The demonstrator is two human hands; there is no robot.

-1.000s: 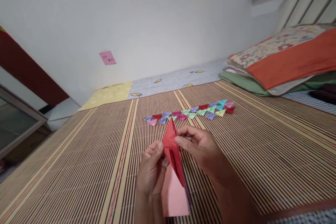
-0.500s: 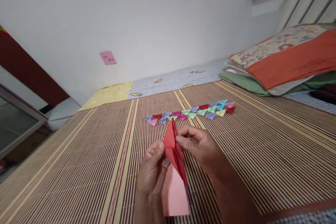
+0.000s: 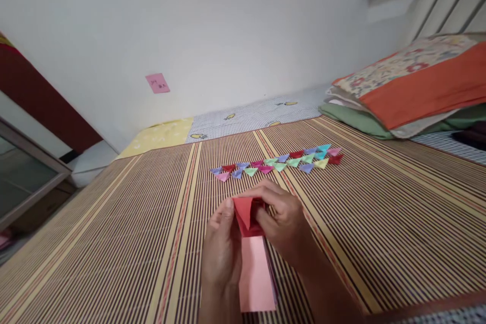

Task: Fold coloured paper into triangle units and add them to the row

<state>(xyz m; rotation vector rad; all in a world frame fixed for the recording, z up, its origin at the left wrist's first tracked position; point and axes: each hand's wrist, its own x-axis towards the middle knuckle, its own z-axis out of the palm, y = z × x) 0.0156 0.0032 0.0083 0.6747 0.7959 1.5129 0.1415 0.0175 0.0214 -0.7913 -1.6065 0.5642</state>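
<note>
Between my two hands is a piece of folded red paper [image 3: 243, 211], with a pointed flap hanging down its front. My left hand [image 3: 221, 243] pinches its left edge, thumb on the near side. My right hand [image 3: 281, 215] grips the right side, the thumb pressed inside the fold and the fingers along the top. Just below the red paper, a stack of pink paper strips [image 3: 257, 278] lies on the striped mat [image 3: 148, 233]. Beyond my hands, several small folded paper pieces [image 3: 280, 166] in many colours lie in two rows.
Folded bedding [image 3: 425, 96] with an orange and floral cover is piled at the far right. A checked sheet [image 3: 243, 116] runs along the white wall, where a pink note [image 3: 157, 83] is stuck. At the left edge stands a glass-panelled frame [image 3: 30, 187].
The red paper's upper point has been folded down toward me, so it looks shorter and squarer. My right hand has moved over its top, with the thumb now inside the fold.
</note>
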